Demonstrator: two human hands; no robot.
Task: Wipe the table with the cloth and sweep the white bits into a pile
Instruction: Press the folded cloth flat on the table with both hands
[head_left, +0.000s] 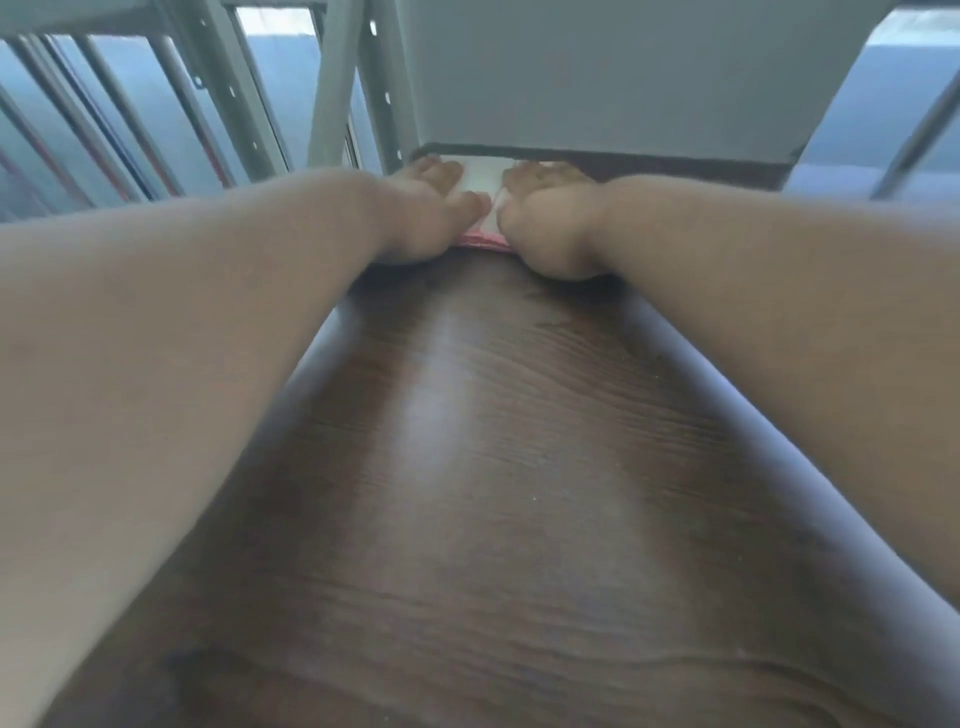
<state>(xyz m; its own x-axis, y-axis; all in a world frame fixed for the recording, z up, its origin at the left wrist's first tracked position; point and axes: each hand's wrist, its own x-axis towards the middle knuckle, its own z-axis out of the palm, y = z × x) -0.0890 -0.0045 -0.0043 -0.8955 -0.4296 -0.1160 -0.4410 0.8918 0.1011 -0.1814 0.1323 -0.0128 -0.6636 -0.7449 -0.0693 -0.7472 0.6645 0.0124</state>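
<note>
A storeroom-like interior: grey slotted metal shelving (332, 93) beside a dark wood-grain table (493, 467).

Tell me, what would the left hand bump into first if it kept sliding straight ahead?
Probably the grey wall at the table's far edge. The left hand lies flat on the cloth, fingers almost there; depth is unclear.

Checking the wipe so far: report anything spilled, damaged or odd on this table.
Nothing spilled or damaged. A few tiny pale specks remain on the dark table. Both hands, left hand and right hand, press the cloth at the far edge.
</note>
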